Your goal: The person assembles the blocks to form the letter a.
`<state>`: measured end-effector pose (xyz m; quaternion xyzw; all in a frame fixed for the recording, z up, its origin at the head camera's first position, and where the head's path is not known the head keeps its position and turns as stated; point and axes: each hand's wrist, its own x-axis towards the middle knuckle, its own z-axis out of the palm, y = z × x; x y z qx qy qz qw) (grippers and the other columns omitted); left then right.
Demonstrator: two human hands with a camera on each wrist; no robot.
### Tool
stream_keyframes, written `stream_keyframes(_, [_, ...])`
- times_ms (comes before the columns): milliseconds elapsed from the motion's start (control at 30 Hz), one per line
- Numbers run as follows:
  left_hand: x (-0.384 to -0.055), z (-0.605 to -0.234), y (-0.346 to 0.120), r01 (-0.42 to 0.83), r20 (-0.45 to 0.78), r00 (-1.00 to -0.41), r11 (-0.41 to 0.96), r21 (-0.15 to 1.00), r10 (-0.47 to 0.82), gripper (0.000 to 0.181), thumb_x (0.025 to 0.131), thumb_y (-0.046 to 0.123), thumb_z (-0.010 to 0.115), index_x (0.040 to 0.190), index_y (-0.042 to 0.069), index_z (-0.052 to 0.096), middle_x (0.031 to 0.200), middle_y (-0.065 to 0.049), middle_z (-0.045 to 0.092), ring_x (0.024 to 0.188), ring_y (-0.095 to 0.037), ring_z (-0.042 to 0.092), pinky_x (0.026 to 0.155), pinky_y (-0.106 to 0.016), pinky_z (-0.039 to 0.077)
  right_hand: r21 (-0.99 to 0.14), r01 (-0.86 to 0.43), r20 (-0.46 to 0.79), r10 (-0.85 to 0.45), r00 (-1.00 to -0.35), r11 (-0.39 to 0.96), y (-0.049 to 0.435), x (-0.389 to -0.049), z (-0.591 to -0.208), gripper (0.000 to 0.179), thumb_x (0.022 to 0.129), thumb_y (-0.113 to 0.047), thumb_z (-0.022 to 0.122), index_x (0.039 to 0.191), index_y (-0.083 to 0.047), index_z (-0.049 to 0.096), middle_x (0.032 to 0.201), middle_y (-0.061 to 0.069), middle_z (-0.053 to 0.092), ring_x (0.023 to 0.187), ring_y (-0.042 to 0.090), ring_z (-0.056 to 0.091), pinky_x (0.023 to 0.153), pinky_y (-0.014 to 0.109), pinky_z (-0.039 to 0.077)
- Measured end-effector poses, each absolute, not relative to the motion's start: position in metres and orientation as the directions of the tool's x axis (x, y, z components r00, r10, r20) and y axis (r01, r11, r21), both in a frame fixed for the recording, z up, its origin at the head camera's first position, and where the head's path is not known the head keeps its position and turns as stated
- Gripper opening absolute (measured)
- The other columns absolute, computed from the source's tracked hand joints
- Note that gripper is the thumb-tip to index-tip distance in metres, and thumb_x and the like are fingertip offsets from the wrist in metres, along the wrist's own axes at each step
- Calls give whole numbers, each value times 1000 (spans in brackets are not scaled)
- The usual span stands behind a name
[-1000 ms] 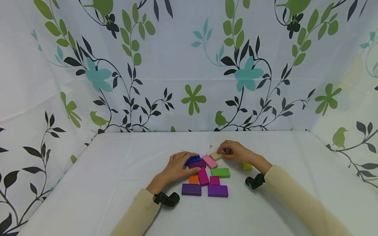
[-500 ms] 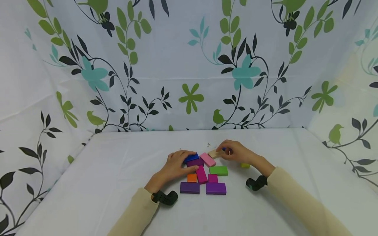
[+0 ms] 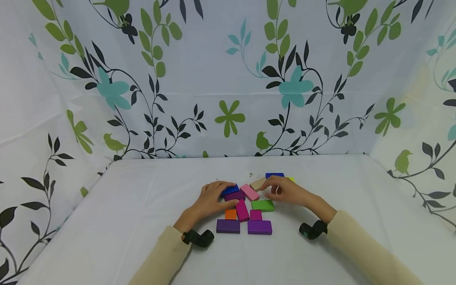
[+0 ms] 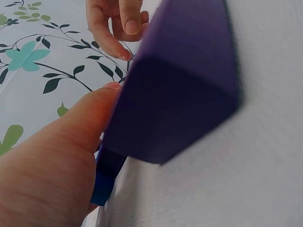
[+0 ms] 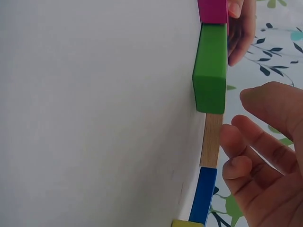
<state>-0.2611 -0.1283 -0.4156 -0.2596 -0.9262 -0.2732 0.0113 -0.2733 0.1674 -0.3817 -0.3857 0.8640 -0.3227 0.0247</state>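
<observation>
My left hand [image 3: 213,198] rests over the left side of a group of flat coloured blocks. Its fingertips touch a blue block [image 3: 229,189], and its thumb lies at a magenta block [image 3: 242,210]. A purple block [image 3: 236,196] sits between them, partly covered. Loosely curled and holding nothing, my right hand [image 3: 290,190] hovers beside a tan wooden block [image 3: 257,183] and a pink block [image 3: 250,192]. Behind it lie a second blue block [image 3: 274,175] and a mostly hidden yellow block [image 3: 292,179]. The right wrist view shows a gap between thumb and fingers [image 5: 265,142].
Closer to the person lie a green block [image 3: 263,205], an orange block [image 3: 230,214], a small magenta block [image 3: 255,215] and two purple blocks [image 3: 228,226]. All are on a white-covered table [image 3: 142,221]. A leaf-patterned curtain [image 3: 199,79] hangs behind.
My right hand has drawn slightly back toward the person and away from the tan block, uncovering the second blue block. The left hand keeps its place; the view shifted slightly.
</observation>
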Motion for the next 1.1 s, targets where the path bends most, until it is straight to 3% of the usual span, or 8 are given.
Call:
stream_keyframes(433, [-260, -416, -129, 492, 167, -862, 711, 503, 478, 59, 90, 48, 64, 140, 20, 52, 145, -10, 47, 138, -33, 34, 111, -59, 18, -588, -694, 239, -731, -640, 415, 164, -259, -387, 21, 90, -8, 69, 111, -6, 69, 105, 9, 64, 74, 7, 53, 64, 21, 50])
stream_keyframes(733, [-261, -417, -128, 495, 171, -861, 707, 505, 480, 59, 90, 49, 64, 140, 21, 52, 145, -10, 47, 138, -34, 34, 111, -59, 18, -628, -710, 227, -797, -559, 319, 161, -255, -390, 21, 89, -10, 71, 110, -6, 68, 105, 9, 63, 77, 12, 59, 66, 22, 52])
stream_keyframes(967, [-262, -418, -129, 502, 178, -858, 711, 492, 482, 58, 90, 48, 64, 140, 21, 51, 145, -9, 47, 138, -33, 34, 110, -59, 19, -636, -733, 240, -842, -482, 239, 159, -254, -392, 23, 89, -13, 72, 110, -6, 68, 103, 10, 64, 72, 12, 55, 62, 19, 48])
stream_keyframes(1100, [-263, -418, -129, 502, 174, -858, 721, 478, 483, 59, 90, 49, 63, 141, 22, 50, 146, -8, 47, 138, -32, 34, 110, -58, 19, -621, -748, 245, -848, -470, 235, 157, -253, -392, 21, 90, -15, 71, 109, -6, 69, 104, 10, 64, 71, 10, 53, 61, 20, 47])
